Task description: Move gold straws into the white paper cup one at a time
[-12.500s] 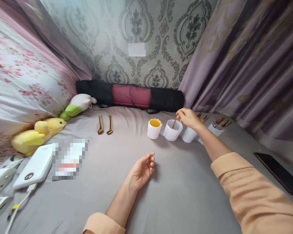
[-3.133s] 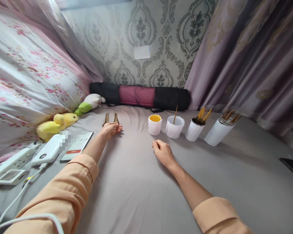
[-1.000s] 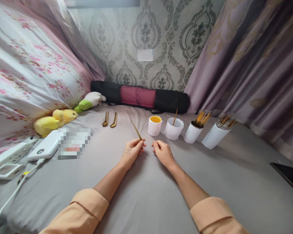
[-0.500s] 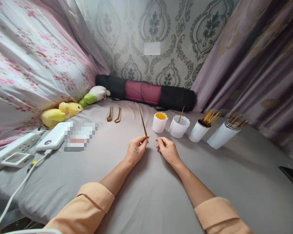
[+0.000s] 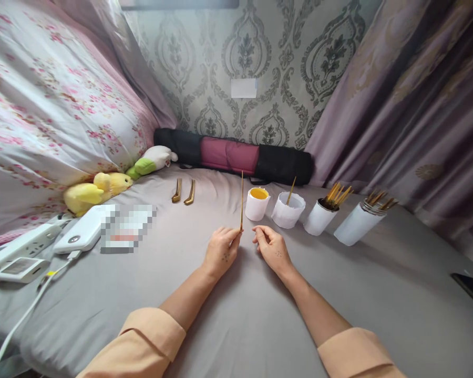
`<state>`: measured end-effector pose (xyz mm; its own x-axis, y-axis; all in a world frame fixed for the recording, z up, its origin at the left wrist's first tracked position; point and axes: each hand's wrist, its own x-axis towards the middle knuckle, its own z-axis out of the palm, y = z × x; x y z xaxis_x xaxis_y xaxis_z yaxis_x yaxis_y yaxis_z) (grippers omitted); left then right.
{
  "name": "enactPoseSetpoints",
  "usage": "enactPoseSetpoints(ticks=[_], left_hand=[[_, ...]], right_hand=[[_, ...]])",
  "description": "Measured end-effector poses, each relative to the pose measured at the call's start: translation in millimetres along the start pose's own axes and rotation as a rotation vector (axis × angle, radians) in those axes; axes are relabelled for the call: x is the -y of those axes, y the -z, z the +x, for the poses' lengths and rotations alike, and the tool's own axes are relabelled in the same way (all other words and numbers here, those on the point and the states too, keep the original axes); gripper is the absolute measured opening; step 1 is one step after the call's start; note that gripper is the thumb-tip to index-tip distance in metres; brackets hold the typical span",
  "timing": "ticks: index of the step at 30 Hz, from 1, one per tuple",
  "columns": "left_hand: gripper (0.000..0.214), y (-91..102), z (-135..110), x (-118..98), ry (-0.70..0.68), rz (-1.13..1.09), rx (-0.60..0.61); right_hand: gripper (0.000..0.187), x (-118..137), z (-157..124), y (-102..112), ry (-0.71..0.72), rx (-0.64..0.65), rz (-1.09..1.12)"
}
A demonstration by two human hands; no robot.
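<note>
Left hand [image 5: 223, 251]: closed, gripping one stick by its near end between thumb and fingers.
Stick [image 5: 242, 202]: pointing away from the person, just beside the yellow-lined cup [image 5: 255, 211]; how far it is raised is hard to tell.
Right hand [image 5: 275, 248]: near the left, fingers curled, nothing seen in them; the palm is hidden, so I cannot tell if it is fully closed.
White cup [image 5: 286, 216]: next in the row over the bed [image 5: 236, 325], one loose stick [image 5: 291, 191] leaning in it.
Good grip: with so slim a stick, a light, firm pinch and a steady wrist should serve best; held at one end, it probably wobbles easily.
Clearance: its far part seems best kept off the yellow-lined cup's rim.
Change in the stick: half a second ago it slants leftward; now it lines up straight.
Change in the hands: three seconds ago the left is by the gold bars [image 5: 189, 192]; the right looks much the same.
</note>
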<state>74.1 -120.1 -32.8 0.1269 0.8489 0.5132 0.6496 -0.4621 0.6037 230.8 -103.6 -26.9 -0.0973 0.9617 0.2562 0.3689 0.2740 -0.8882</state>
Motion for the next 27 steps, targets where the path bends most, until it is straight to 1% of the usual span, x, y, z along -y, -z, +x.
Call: enactPoseSetpoints(ticks=[7,14,18,27], left_hand=[[0.028,3.1,-1,-3,-0.081,0.167,0.057],[0.027,8.5,-2,-11,-0.142,0.332,0.122],[0.028,11.6,-2,-16,-0.155,0.392,0.171],[0.028,11.6,-3,-18,-0.192,0.457,0.212]], right_hand=[[0.037,5,0,0,-0.017,-0.021,0.070],[0.034,8,0,2,-0.006,-0.039,0.146],[0.031,8,0,1,-0.016,-0.043,0.197],[0.025,11,0,3,-0.053,-0.052,0.307]])
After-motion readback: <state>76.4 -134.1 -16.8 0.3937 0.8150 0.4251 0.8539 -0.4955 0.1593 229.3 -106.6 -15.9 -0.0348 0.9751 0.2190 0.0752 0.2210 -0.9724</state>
